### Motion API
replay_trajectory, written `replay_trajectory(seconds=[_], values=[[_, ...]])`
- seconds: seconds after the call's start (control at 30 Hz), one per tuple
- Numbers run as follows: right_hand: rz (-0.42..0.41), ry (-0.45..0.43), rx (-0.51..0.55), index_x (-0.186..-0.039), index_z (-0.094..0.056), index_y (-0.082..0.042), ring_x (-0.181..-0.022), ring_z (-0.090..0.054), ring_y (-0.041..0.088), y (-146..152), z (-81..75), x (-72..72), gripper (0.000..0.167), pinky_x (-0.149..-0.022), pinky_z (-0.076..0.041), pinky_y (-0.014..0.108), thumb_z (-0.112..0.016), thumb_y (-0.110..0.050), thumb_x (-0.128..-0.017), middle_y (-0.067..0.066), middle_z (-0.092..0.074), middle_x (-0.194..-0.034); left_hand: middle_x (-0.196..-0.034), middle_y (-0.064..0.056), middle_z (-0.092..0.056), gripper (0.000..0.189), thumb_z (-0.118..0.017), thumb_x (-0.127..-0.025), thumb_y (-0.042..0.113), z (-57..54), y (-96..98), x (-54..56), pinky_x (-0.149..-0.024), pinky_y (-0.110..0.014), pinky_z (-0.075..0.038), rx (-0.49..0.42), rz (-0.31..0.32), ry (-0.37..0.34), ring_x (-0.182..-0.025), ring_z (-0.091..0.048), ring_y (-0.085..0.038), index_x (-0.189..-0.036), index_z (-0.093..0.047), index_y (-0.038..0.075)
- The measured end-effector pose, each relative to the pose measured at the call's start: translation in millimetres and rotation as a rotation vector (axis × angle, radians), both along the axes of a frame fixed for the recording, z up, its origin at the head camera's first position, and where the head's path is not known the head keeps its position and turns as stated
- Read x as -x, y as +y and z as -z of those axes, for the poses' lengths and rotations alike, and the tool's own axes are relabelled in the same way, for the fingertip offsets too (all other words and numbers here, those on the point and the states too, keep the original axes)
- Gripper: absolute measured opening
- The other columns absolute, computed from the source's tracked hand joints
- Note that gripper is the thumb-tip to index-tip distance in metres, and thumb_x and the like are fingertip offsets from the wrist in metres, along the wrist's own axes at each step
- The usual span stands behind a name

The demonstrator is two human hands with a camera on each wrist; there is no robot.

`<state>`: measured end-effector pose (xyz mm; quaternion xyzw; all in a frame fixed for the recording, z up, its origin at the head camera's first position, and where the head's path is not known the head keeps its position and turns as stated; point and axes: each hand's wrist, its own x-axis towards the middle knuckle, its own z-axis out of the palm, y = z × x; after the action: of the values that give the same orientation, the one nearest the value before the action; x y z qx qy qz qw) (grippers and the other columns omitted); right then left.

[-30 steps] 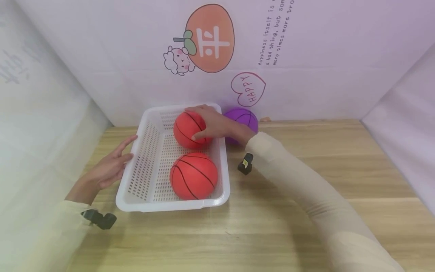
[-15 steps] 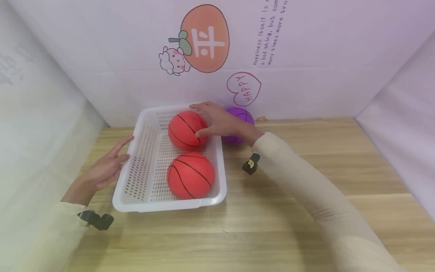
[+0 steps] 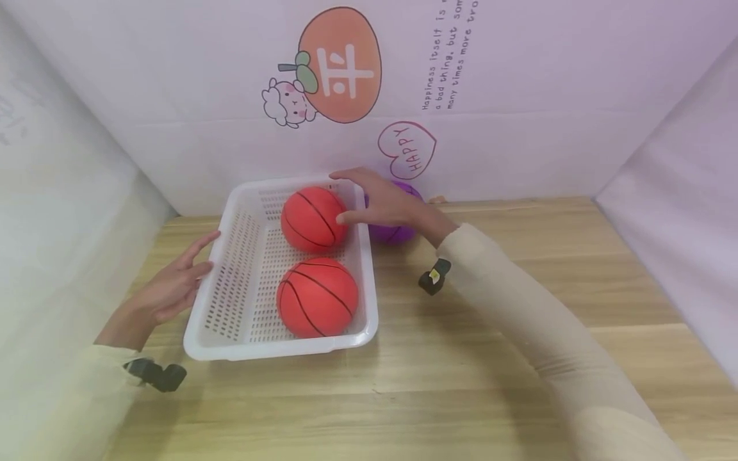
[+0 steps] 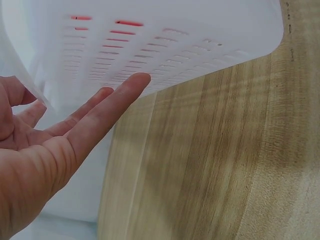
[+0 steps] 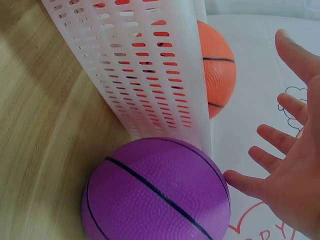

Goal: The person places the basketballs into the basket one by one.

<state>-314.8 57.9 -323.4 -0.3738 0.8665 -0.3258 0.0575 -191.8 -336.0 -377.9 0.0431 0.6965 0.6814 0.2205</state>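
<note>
A white perforated plastic basket (image 3: 193, 314) stands on the wooden table with two red toy basketballs in it. The far red ball (image 3: 313, 221) and the near red ball (image 3: 317, 298) lie along its right side. My left hand (image 3: 175, 285) is at the basket's left rim, fingers extended against it from outside. In the left wrist view its fingers stretch beneath the rim beside the slotted wall. My right hand (image 3: 383, 198), fingers spread and holding nothing, hovers over the right rim. Below it a purple toy basketball (image 3: 394, 234), partly hidden, sits outside the basket.
A white printed cloth wall (image 3: 507, 153) rises behind the basket, with white side walls at left and right. The wooden table (image 3: 490, 307) extends to the right and in front. A small tan object (image 3: 438, 200) lies by the back wall.
My right hand has let go of the far red ball, lifted and drawn right toward the purple ball. The left hand stays at the rim. The whole view has shifted slightly.
</note>
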Motion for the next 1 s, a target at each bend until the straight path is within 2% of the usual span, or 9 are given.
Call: replay_trajectory(seconds=[0.4, 0.63, 1.0], values=[[0.032, 0.054, 0.04, -0.151, -0.043, -0.012, -0.145, -0.028, 0.018, 26, -3.6, -0.1, 0.078, -0.117, -0.023, 0.04, -0.076, -0.043, -0.086, 0.004, -0.039, -0.155, -0.124, -0.001, -0.06, 0.066, -0.038, -0.11, 0.013, -1.2, 1.0, -0.7, -0.082, -0.046, -0.057, -0.013, 0.016, 0.013, -0.106, -0.067, -0.023, -0.162, -0.001, 0.029], [0.048, 0.077, 0.065, -0.149, -0.046, -0.011, -0.143, -0.031, 0.018, 49, -3.5, 2.9, 0.076, -0.117, -0.023, 0.04, -0.08, -0.034, -0.085, 0.003, -0.042, -0.154, -0.124, -0.002, -0.06, 0.066, -0.038, -0.11, 0.012, 0.8, 1.2, -0.5, -0.082, -0.045, -0.057, -0.03, 0.024, 0.011, -0.107, -0.066, -0.023, -0.162, -0.001, 0.03], [0.073, 0.036, 0.076, -0.152, -0.042, -0.011, -0.142, -0.037, 0.024, 75, -1.2, 2.8, 0.078, -0.117, -0.026, 0.042, -0.078, -0.034, -0.087, 0.005, -0.04, -0.155, -0.125, 0.0, -0.06, 0.066, -0.038, -0.11, 0.013, 0.4, 0.9, -0.2, -0.083, -0.044, -0.057, -0.027, 0.035, 0.016, -0.108, -0.066, -0.021, -0.162, -0.001, 0.031]])
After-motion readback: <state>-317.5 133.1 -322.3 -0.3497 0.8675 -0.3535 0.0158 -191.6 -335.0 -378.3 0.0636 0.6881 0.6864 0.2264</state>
